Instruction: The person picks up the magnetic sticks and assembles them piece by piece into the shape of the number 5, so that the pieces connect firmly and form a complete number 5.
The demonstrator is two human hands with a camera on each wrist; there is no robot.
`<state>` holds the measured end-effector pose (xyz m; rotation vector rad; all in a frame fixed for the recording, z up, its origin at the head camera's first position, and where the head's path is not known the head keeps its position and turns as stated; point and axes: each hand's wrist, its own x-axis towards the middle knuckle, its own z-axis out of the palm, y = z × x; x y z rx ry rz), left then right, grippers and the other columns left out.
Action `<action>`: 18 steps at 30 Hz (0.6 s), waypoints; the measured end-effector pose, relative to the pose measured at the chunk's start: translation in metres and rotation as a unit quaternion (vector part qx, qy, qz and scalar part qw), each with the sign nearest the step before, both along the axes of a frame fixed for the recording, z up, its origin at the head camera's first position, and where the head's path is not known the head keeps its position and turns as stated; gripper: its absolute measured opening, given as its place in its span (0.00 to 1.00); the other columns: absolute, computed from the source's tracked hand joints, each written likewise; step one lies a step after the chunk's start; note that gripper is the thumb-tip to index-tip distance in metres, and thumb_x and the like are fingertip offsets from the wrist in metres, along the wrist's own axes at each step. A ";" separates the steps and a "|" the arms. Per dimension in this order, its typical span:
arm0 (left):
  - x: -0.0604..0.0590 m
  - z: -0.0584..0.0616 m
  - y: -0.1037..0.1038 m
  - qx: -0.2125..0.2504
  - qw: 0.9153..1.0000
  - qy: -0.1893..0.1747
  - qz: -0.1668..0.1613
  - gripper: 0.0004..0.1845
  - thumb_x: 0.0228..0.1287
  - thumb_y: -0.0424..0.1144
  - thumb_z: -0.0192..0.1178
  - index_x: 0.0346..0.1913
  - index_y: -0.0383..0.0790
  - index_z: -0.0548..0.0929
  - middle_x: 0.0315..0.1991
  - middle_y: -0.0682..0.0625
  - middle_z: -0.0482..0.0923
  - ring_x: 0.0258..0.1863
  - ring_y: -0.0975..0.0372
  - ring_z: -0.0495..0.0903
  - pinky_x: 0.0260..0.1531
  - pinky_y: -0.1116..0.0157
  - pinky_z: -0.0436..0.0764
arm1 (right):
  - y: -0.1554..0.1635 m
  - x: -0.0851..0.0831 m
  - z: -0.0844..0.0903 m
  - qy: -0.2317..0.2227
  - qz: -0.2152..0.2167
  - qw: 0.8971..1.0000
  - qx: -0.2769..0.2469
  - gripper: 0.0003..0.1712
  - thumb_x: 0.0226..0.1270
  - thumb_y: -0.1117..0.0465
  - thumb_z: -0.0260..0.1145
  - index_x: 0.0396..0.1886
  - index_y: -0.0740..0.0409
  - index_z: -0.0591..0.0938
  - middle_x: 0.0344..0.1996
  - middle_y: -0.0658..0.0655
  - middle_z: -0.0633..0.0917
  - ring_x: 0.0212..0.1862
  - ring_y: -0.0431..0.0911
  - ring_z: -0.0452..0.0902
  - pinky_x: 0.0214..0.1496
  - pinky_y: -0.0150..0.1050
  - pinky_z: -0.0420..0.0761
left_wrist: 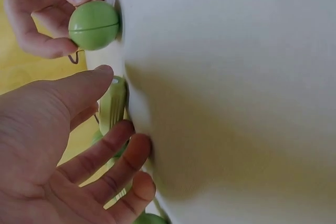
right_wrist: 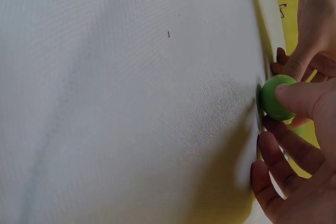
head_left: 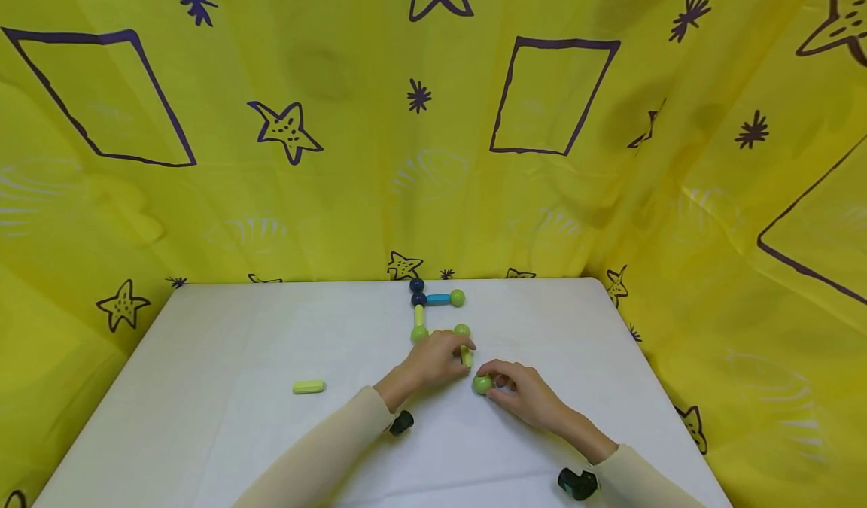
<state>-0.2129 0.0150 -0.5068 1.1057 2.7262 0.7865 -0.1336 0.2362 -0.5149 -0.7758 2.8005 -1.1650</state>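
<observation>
Two hands at the near end of a ball-and-rod chain on a white table point(head_left: 203, 387).
Right hand point(head_left: 524, 393) pinches a green ball point(head_left: 482, 384) between thumb and fingertips, just beside the light-green rod point(left_wrist: 112, 106) that the left hand point(head_left: 440, 359) steadies, thumb and curled fingers around it. Joined so far: dark-blue balls point(head_left: 417, 292), blue rod point(head_left: 438, 299), further green balls; this ball seems unattached, and a spare rod point(head_left: 308, 387) lies left. Only the left wrist view shows the gap.

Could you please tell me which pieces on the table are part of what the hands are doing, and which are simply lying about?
In hand:
- green ball, pinched by the right hand
- yellow-green rod, held by the left hand
- the ball-and-rod chain that this rod appears to extend

Lying about:
- loose yellow-green rod, apart at the left
- white table
</observation>
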 end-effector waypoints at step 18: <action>0.005 -0.008 0.010 -0.002 0.999 0.030 0.042 0.12 0.60 0.39 0.73 0.47 0.42 0.90 0.39 0.53 0.85 0.36 0.66 0.78 0.39 0.69 0.79 | 0.000 0.000 -0.002 0.017 0.003 1.000 -0.002 0.16 0.67 0.67 0.72 0.52 0.49 0.85 0.42 0.45 0.87 0.40 0.42 0.80 0.42 0.38 0.77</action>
